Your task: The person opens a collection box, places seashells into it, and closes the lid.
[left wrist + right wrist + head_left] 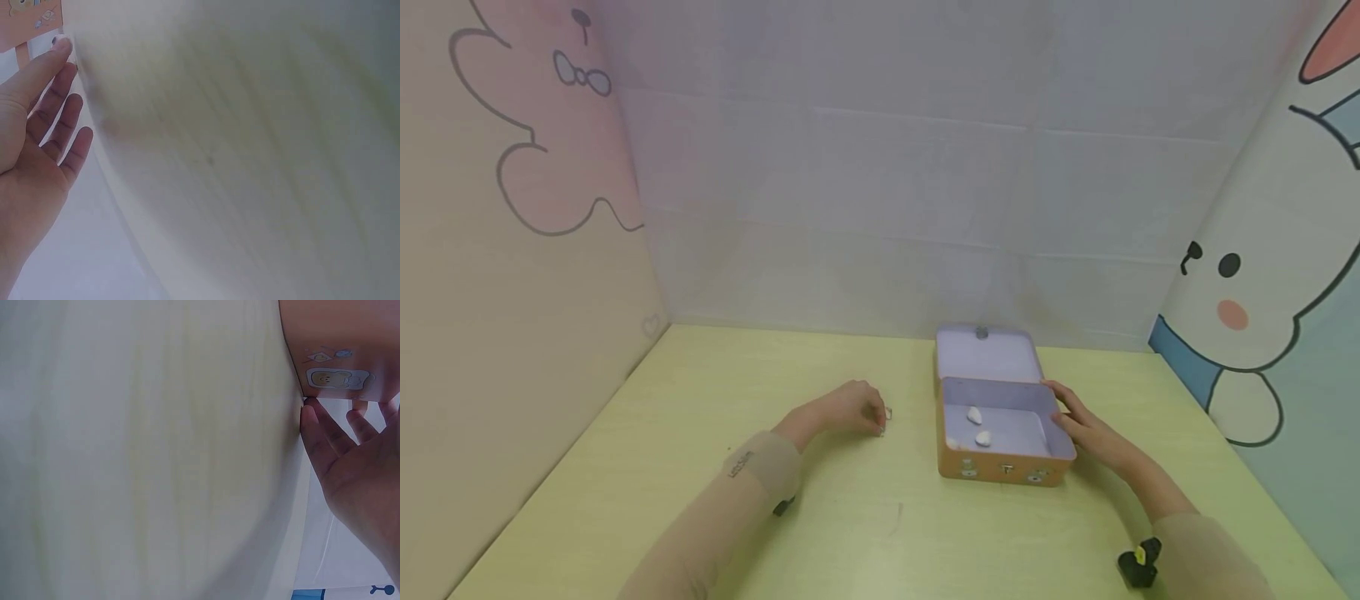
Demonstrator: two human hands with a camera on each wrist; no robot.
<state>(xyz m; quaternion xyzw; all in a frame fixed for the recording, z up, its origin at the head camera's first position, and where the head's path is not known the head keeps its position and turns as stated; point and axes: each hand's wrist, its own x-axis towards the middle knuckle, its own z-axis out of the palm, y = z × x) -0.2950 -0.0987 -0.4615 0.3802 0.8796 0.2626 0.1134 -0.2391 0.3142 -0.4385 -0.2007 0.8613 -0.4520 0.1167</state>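
Observation:
My left hand (853, 407) is low over the table, left of the box. Thumb and forefinger pinch a tiny item (55, 42), mostly hidden, whose kind I cannot make out. Just beyond those fingertips lies a small shiny piece (889, 412). An orange tin box (1006, 468) with a lilac inside stands with its lid (988, 354) tipped back. Inside it are white, shell-like pieces (974, 415). At the box's right rim, near the back corner, my right hand (1097, 437) holds on; cartoon pictures decorate the orange side (340, 378) beside its fingers.
The pale yellow table (850, 533) reaches a white back sheet (850, 208). Side panels carry cartoon drawings, a pink one (565, 167) at left and a white one (1262, 250) at right. Black straps (1138, 565) sit at my wrists.

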